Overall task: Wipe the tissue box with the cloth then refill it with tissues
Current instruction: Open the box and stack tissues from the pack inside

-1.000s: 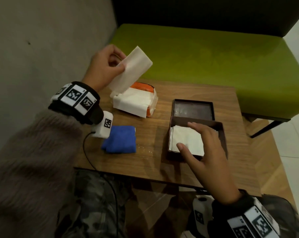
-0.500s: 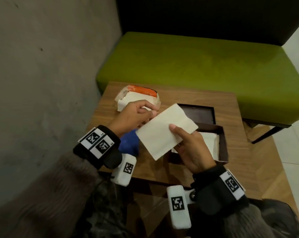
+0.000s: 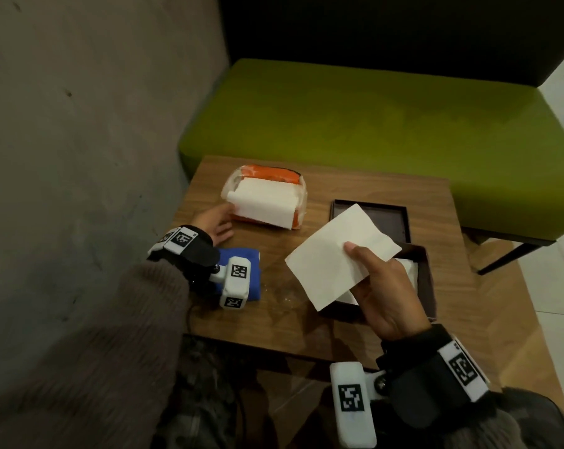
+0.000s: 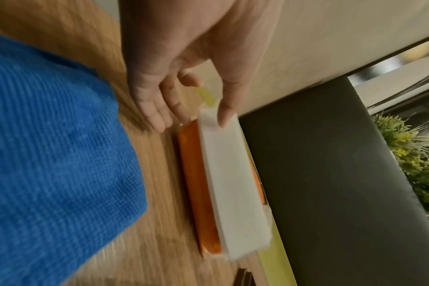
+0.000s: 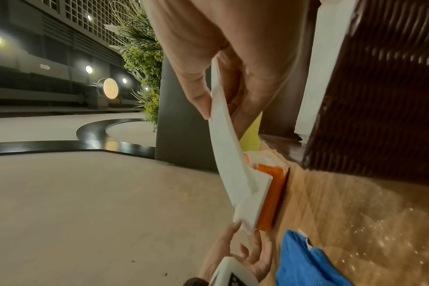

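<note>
Right hand (image 3: pixel 384 296): thumb and fingers pinch one flat white folded tissue sheet (image 3: pixel 335 254), held in the air above the near left part of the open dark brown square tissue box (image 3: pixel 426 280). White tissues already lie inside the box.

Left hand (image 3: pixel 214 222): fingers loosely extended, thumb tip on the top sheet at the near end of the orange-wrapped pack of white tissues (image 3: pixel 267 202); nothing gripped that I can see.

Step, as judged: refilling, sheet by sheet. The next move calls for lowering the held sheet flat onto the stack inside the box, corners square to the walls, while the left hand lifts the next sheet.

Folded blue woven cloth (image 3: pixel 241 267) lies on the table near the left wrist, untouched. The dark brown box lid (image 3: pixel 371 215) lies just behind the box.

Surface: small wood-grain table (image 3: pixel 322 328). Beyond it a green upholstered bench (image 3: pixel 371 118); grey concrete wall (image 3: pixel 79 124) at left.
</note>
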{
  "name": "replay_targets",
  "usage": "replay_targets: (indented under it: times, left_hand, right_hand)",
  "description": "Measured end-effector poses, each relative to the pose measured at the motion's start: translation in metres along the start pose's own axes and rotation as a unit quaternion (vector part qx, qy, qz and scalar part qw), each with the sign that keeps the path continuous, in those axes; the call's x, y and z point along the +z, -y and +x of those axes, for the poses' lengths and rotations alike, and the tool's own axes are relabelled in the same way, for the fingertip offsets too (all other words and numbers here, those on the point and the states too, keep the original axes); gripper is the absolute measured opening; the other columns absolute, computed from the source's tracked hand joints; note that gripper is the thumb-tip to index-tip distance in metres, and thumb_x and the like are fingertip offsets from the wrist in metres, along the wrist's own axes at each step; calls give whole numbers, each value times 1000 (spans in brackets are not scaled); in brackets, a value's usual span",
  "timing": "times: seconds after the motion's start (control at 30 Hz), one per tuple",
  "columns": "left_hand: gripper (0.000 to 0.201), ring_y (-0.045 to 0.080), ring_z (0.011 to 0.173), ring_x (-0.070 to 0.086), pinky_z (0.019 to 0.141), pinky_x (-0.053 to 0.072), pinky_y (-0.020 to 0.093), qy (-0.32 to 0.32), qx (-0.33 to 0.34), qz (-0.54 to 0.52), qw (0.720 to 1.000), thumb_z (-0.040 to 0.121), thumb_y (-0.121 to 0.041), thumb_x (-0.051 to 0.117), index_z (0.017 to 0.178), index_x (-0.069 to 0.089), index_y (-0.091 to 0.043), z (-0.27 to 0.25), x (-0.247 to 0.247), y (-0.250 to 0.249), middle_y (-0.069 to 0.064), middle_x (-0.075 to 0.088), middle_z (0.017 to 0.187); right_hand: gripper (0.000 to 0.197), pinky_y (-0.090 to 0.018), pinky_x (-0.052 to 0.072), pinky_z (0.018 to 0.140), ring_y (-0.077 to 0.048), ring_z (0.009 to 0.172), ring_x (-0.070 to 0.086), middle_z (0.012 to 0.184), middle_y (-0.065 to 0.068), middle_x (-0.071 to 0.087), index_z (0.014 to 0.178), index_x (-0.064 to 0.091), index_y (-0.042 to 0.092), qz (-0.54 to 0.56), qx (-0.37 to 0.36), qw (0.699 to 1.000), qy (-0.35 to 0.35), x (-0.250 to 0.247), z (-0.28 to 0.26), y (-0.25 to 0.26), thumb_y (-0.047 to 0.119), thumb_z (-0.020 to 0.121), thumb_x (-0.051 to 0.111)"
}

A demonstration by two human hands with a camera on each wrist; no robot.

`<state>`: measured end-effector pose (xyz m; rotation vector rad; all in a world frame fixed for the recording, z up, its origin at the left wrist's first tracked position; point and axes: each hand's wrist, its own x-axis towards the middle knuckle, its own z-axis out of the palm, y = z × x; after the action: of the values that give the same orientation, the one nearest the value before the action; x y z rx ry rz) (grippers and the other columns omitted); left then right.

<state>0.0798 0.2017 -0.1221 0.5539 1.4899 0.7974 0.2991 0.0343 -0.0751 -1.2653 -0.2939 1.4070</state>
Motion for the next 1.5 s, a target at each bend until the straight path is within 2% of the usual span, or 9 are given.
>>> replay_targets:
  times: [0.13,0.27,0.43,0.57,0.7,0.83,1.03,1.13,1.5]
  left_hand:
    - [54,20,101,58,89,46,34,34,25,-48,998,87,1,57,137,36,-10,5,-5,-6,9,52,134]
    - [29,19,89,61,90,49,37,42,59,-58,996,87,6,53,110,45,-9,3,5,-16,12,60,115]
    - [7,24,83,70,65,58,27,75,96,-171,978,93,-2,48,100,51,-1,0,18,-36,18,62,101]
    - [17,22,82,68,69,56,30,53,254,54,964,92,0,48,86,47,-16,0,37,-41,13,65,93]
    - [25,19,86,60,82,52,39,89,408,425,803,82,2,62,78,56,-23,17,40,-33,2,61,86]
    - [34,22,103,58,91,44,33,93,375,665,639,77,-16,74,109,62,-14,30,46,-33,6,64,109]
    - [53,27,113,53,90,43,34,99,357,776,510,80,-24,70,127,47,-11,35,60,-29,10,52,127]
    - [47,30,109,55,89,44,38,87,363,783,497,84,-21,65,124,45,-9,34,63,-22,12,53,125]
    - [16,25,85,54,72,36,30,93,352,736,571,84,-22,65,80,50,-18,36,56,-39,5,56,83]
  right_hand:
    - [41,-29,55,74,-22,110,62,121,-8,63,130,50,13,16,-4,1000,2,0,3,0,13,91,61]
    - [40,-30,55,74,-23,110,61,121,-9,63,130,50,13,22,-1,1000,-4,0,4,0,13,91,60]
    - [35,-29,56,71,-22,106,64,119,-8,66,125,55,12,31,-2,999,-23,-7,6,0,13,91,60]
    - [18,-36,56,83,-20,101,66,110,-5,70,107,60,18,29,-25,998,-44,-17,3,3,10,91,59]
    - [17,-25,58,68,-8,88,70,101,5,72,103,61,25,32,-94,990,-102,-35,-1,10,12,92,59]
    - [17,-21,59,70,-6,88,69,98,10,72,98,60,27,47,-120,984,-121,-46,-4,19,11,93,57]
    - [18,-25,58,77,-8,91,68,91,14,73,94,58,30,40,-115,986,-114,-46,-6,18,12,93,57]
    - [18,-19,57,68,-1,79,69,78,19,73,93,58,29,45,-114,986,-112,-45,-5,16,11,94,56]
    - [16,-24,58,69,-4,80,70,81,16,74,97,59,27,29,-101,990,-96,-43,-6,12,12,93,57]
